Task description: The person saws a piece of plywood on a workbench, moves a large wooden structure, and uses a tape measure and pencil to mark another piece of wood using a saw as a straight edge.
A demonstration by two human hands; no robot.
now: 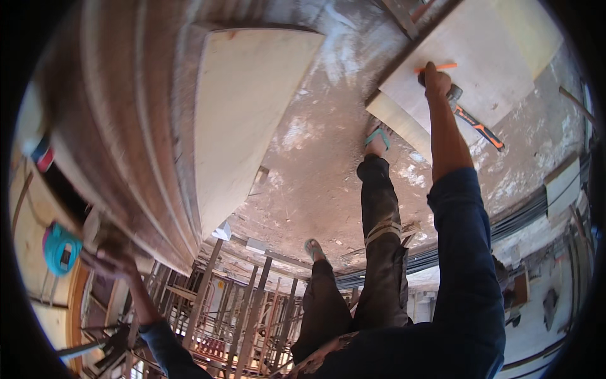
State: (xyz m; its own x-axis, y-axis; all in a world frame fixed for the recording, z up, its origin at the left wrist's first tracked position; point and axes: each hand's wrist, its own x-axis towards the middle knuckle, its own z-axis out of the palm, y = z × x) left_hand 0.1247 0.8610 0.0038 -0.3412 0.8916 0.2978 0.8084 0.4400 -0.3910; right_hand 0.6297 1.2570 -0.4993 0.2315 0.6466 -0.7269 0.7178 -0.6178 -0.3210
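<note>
My right hand is over a pale flat board at the upper right, its fingers closed around the head of a hammer. The hammer's black and orange handle slants away to the lower right. An orange pencil-like stick juts out past the fingers; whether they pinch it too is unclear. Over at the far left, my left hand is dim and blurred, its fingers stretched out toward a teal tool with a dark panel. A small gap or light touch between them cannot be told apart.
Curved wooden planks stand at the left, with a pale plywood sheet beside them. Stacked boards lie at the upper right, near my sandalled foot. Upright timbers crowd the bottom. Dark rods run along the floor's edge.
</note>
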